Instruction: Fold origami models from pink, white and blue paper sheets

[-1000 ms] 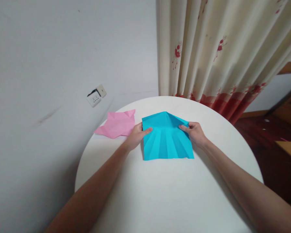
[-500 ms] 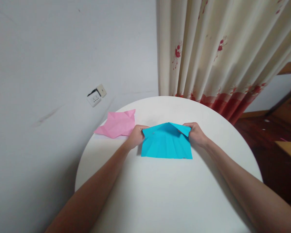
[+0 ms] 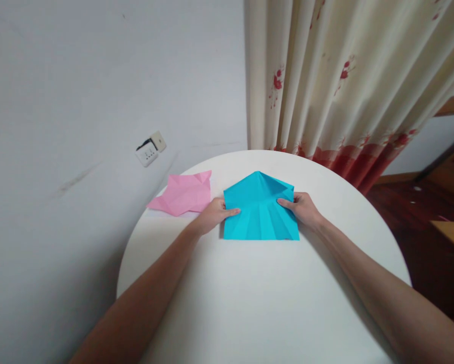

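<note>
Your left hand [image 3: 213, 216] and right hand [image 3: 302, 209] each pinch a side edge of the blue paper [image 3: 260, 215], thumbs on top, so the creased sheet stays flat on the white table [image 3: 257, 298] while its far flap stands up. Beyond your left hand lies a crumpled pink paper [image 3: 183, 194], apart, near the wall.

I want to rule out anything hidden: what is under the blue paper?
The blue paper lies on the white table, which shows all around it. Its creased middle covers whatever is directly beneath. The left hand and right hand pinch its sides.
</note>
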